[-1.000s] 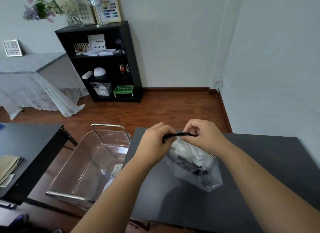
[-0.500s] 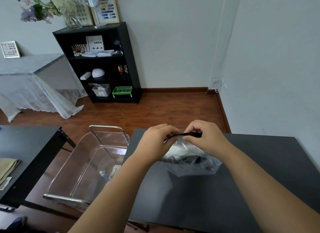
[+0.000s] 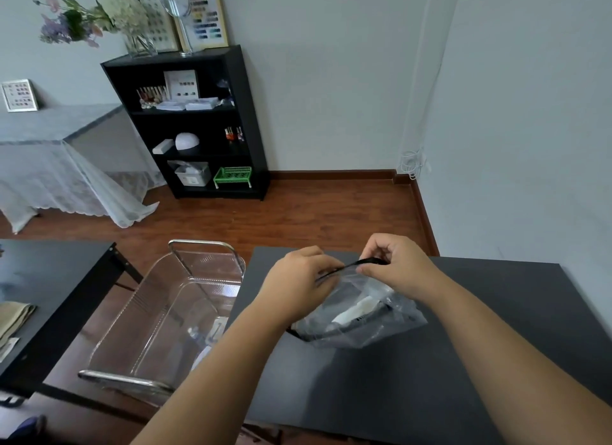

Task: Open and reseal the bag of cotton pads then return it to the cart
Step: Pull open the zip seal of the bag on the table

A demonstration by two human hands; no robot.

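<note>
Both hands pinch the black zip strip of a clear bag of cotton pads above the dark tabletop.

The left hand [image 3: 299, 287] and the right hand [image 3: 395, 267] reach in from the lower edge of the frame, forearms angled toward each other, fingers curled and closed on the black zip strip [image 3: 352, 266] that runs between them just right of centre. The bag of cotton pads [image 3: 361, 315] hangs below the hands, tilted, its lower part close over the tabletop [image 3: 480, 361]; whether it touches cannot be told. White pads and dark print show through the crinkled plastic, blurred. The fingertips hide whether the strip is sealed. The clear cart [image 3: 172, 312] stands at lower left, beside the tabletop, its lower part cut off.
</note>
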